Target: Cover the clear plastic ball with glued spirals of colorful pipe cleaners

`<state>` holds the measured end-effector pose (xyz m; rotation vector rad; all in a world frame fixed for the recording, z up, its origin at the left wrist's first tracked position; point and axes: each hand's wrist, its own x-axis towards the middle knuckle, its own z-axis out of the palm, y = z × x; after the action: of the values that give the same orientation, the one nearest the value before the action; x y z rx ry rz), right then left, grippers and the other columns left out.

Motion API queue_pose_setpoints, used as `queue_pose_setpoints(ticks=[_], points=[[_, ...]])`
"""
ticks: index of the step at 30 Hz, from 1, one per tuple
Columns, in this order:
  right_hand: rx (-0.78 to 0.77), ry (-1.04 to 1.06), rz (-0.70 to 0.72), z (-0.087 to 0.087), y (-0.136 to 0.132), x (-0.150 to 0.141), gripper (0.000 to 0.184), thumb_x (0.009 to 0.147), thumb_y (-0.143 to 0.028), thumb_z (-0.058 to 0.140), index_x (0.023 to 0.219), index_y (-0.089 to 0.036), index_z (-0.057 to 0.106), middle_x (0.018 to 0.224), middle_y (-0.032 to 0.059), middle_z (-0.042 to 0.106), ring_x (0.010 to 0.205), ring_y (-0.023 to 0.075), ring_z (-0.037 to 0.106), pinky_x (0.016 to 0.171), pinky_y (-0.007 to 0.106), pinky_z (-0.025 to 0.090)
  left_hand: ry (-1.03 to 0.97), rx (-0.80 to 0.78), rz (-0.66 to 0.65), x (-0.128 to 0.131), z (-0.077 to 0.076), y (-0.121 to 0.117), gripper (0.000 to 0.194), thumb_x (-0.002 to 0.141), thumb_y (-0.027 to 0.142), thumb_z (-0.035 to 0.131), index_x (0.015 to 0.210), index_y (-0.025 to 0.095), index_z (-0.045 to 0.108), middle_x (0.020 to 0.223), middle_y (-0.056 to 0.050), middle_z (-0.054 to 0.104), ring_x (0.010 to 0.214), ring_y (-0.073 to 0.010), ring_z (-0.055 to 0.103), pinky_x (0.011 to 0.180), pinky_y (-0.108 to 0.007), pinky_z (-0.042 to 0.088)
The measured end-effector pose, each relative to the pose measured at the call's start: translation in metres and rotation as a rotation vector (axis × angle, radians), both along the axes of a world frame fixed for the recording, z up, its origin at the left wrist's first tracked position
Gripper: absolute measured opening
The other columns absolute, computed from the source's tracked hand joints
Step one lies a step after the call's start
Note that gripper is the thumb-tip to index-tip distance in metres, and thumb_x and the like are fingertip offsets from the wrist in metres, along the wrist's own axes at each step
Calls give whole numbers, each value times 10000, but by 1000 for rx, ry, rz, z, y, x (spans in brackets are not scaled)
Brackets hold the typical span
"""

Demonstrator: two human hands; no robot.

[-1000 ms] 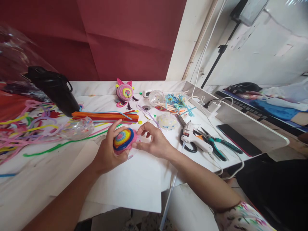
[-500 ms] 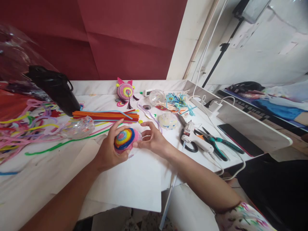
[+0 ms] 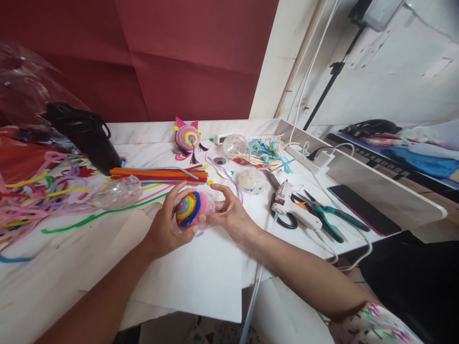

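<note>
Between my two hands is a ball wrapped in coiled pipe cleaners (image 3: 189, 210), with rings of pink, blue, yellow, orange and teal; a clear part shows along its lower right side. My left hand (image 3: 168, 222) is curled around its left side, thumb underneath. With thumb and fingers, my right hand (image 3: 229, 212) grips the pink right edge. The ball is held just above white paper sheets (image 3: 201, 272). Behind it lies a bundle of orange and red pipe cleaners (image 3: 158, 175). Farther back stands a finished-looking pink ball with ears and dark tassels (image 3: 188, 138).
On the right lie a white glue gun (image 3: 294, 205), teal-handled pliers (image 3: 330, 220) and a black phone (image 3: 364, 209). Clear plastic pieces (image 3: 118, 191) and tangled pipe cleaners (image 3: 46, 191) cover the left, near a black bottle (image 3: 84, 136). Blue strands (image 3: 268, 153) lie at the back.
The ball has turned slightly in my hands, so its coiled face points more to the left and more of the pink and clear side shows. Both hands still hold it.
</note>
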<state>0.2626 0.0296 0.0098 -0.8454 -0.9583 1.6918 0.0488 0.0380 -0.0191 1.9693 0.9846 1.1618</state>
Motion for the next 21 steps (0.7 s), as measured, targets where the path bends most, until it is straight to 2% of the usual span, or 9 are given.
queue_pose_setpoints(ticks=[4,9,15,21], points=[[30,22,6,-1,-2,-1,1067,455,-247,1100,1295,-269,442,670,-96,781,550,195,763,644,322,656,-26,-39,31,2,-1,-2,953,837,342,811,1668,258,351,1641,-224,565,1530,-396,555,1218,-562,519],[61,10,2,-5,-3,-3,1033,465,-236,1091,1281,-264,457,664,-111,779,543,172,757,654,295,650,-111,-80,52,6,-4,-2,1005,759,325,845,1644,284,373,1630,-199,582,1517,-399,561,1202,-557,533],[78,-3,28,-2,-5,-1,1012,503,-230,1083,1311,-262,473,709,-97,800,599,180,785,683,307,658,-148,-124,35,9,-1,-4,1024,754,315,830,1646,278,328,1599,-205,618,1440,-384,638,1154,-539,573],[76,17,69,0,-6,1,1031,497,-168,1075,1335,-268,482,818,-69,837,691,163,811,746,292,668,-140,-106,43,8,-1,-3,1011,760,310,802,1644,271,313,1598,-205,613,1464,-380,619,1177,-552,549]])
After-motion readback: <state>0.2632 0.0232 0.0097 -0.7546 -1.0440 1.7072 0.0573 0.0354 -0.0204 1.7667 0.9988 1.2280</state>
